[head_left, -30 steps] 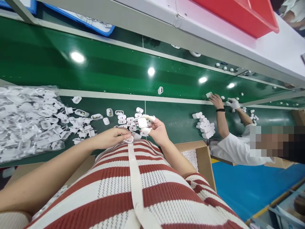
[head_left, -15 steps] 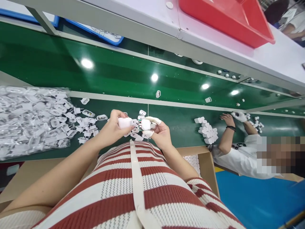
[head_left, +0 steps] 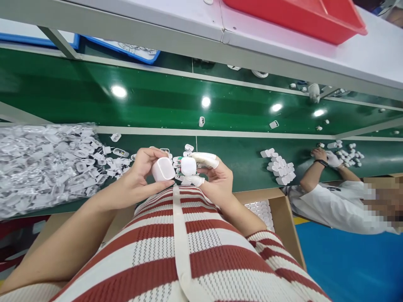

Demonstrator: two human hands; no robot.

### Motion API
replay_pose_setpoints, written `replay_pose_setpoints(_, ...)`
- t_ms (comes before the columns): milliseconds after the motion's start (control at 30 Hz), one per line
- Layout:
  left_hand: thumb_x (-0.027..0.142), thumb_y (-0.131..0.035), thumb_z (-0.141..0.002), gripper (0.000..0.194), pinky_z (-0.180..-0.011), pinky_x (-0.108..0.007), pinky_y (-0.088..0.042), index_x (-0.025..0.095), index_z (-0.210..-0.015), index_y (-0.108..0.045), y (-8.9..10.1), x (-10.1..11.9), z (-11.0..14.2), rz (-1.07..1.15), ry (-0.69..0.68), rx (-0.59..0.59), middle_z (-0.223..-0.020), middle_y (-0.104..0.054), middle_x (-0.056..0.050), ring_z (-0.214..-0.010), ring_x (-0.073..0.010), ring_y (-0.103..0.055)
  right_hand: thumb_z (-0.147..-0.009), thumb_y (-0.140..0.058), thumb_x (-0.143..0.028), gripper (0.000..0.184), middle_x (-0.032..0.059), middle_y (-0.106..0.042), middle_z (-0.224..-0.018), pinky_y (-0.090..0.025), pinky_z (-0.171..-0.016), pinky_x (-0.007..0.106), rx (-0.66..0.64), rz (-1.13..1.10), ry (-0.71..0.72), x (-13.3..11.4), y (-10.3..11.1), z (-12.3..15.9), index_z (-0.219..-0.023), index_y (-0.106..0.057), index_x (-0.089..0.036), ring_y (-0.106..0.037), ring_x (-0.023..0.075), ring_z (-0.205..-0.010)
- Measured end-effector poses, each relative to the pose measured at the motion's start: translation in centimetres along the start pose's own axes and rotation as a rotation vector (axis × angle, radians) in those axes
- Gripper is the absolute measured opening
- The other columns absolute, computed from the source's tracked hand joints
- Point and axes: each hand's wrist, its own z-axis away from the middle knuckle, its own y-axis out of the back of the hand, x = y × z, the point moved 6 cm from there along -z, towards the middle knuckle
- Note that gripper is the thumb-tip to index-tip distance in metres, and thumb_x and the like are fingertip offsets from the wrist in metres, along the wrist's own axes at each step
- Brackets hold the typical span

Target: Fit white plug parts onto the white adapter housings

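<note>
My left hand (head_left: 143, 174) is closed round a white plastic charger housing (head_left: 164, 169), thumb below and fingers above. Close beside it, my right hand (head_left: 218, 178) pinches a white charger piece (head_left: 189, 166) with a bit of green circuit board at its left side. White covers sit on the thumb and a finger of that hand. The two pieces are apart, with a small gap between them. Behind and under the hands lie several white charger parts (head_left: 189, 148) on the green bench (head_left: 233, 157), partly hidden by the fingers.
A clear bag of white charger parts (head_left: 47, 163) spreads over the left. To the right are a pile of white housings (head_left: 280, 165) and a cardboard box (head_left: 285, 214) holding white pieces. A co-worker's hand (head_left: 333, 159) works farther right. Above hangs a shelf with a red tray (head_left: 302, 19).
The housing in my left hand has turned from lying sideways to facing more toward me, and the hand has shifted slightly down. The co-worker's hands have moved. The view has tilted a little.
</note>
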Motion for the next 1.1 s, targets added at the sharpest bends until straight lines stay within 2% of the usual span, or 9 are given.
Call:
replay_pose_setpoints(100,0.021,-0.074,-0.094,0.052,-0.107,-0.04,-0.05,0.027,-0.14,-0.05,0.2,1.7,0.2,-0.022,-0.092,-0.017,-0.133,-0.054,-0.01,-0.12,-0.0223,-0.058,-0.083,-0.085,-0.026,0.053,0.006,-0.068,-0.132,-0.069,-0.086,0.035,-0.049,0.108,0.097,-1.8,-0.2,0.3,-0.133,-0.071,-0.035,-0.07,0.0234,-0.12)
replay_pose_setpoints(200,0.021,-0.076,-0.093,0.058,-0.109,-0.041,-0.051,0.031,-0.146,-0.055,0.8,3.5,0.4,-0.114,-0.178,0.022,-0.134,-0.058,-0.01,-0.124,-0.0241,-0.058,-0.087,-0.08,-0.021,0.058,0.0072,-0.069,-0.131,-0.069,-0.081,0.032,-0.084,0.225,0.263,-3.8,-0.7,0.5,-0.141,-0.066,-0.036,-0.069,0.0236,-0.121)
replay_pose_setpoints(300,0.02,-0.076,-0.092,0.065,-0.109,-0.039,-0.051,0.036,-0.151,-0.054,1.2,4.5,0.7,-0.202,-0.206,0.032,-0.135,-0.06,-0.009,-0.125,-0.0244,-0.058,-0.088,-0.079,-0.02,0.061,0.0084,-0.07,-0.126,-0.068,-0.089,0.036,-0.067,0.301,0.417,-5.4,-1.0,0.7,-0.146,-0.062,-0.034,-0.071,0.0239,-0.116)
replay_pose_setpoints(367,0.018,-0.076,-0.092,0.07,-0.106,-0.038,-0.053,0.037,-0.154,-0.051,1.3,4.9,0.9,-0.225,-0.229,0.02,-0.136,-0.06,-0.008,-0.123,-0.0243,-0.059,-0.089,-0.079,-0.021,0.061,0.0089,-0.071,-0.124,-0.067,-0.095,0.038,-0.051,0.331,0.464,-5.9,-1.2,0.7,-0.147,-0.061,-0.033,-0.073,0.0236,-0.113)
replay_pose_setpoints(500,0.02,-0.074,-0.094,0.07,-0.105,-0.039,-0.054,0.039,-0.157,-0.048,1.4,5.3,0.9,-0.248,-0.253,0.006,-0.136,-0.06,-0.007,-0.121,-0.0247,-0.06,-0.089,-0.079,-0.02,0.062,0.0082,-0.071,-0.125,-0.065,-0.099,0.037,-0.049,0.339,0.476,-6.1,-1.2,0.9,-0.147,-0.061,-0.031,-0.073,0.0219,-0.112)
replay_pose_setpoints(700,0.019,-0.074,-0.093,0.069,-0.1,-0.035,-0.056,0.038,-0.156,-0.051,1.3,6.4,0.4,-0.304,-0.308,-0.004,-0.131,-0.062,-0.007,-0.115,-0.0226,-0.062,-0.092,-0.078,-0.03,0.053,0.0081,-0.072,-0.126,-0.064,-0.101,0.037,-0.066,0.397,0.441,-5.8,-1.0,0.8,-0.144,-0.064,-0.03,-0.073,0.0221,-0.112)
replay_pose_setpoints(933,0.018,-0.073,-0.094,0.069,-0.101,-0.035,-0.056,0.036,-0.156,-0.05,1.3,6.9,0.0,-0.318,-0.346,-0.033,-0.131,-0.062,-0.007,-0.115,-0.0227,-0.062,-0.09,-0.08,-0.025,0.062,0.0084,-0.072,-0.126,-0.063,-0.102,0.034,-0.079,0.336,0.488,-5.8,-0.9,0.7,-0.149,-0.06,-0.03,-0.073,0.021,-0.114)
replay_pose_setpoints(1100,0.02,-0.071,-0.095,0.068,-0.098,-0.035,-0.057,0.039,-0.157,-0.049,1.0,7.0,-0.1,-0.346,-0.341,-0.041,-0.13,-0.063,-0.007,-0.113,-0.0232,-0.063,-0.091,-0.079,-0.03,0.052,0.0091,-0.071,-0.126,-0.064,-0.101,0.034,-0.073,0.374,0.45,-5.3,-1.1,1.0,-0.142,-0.066,-0.028,-0.074,0.0213,-0.113)
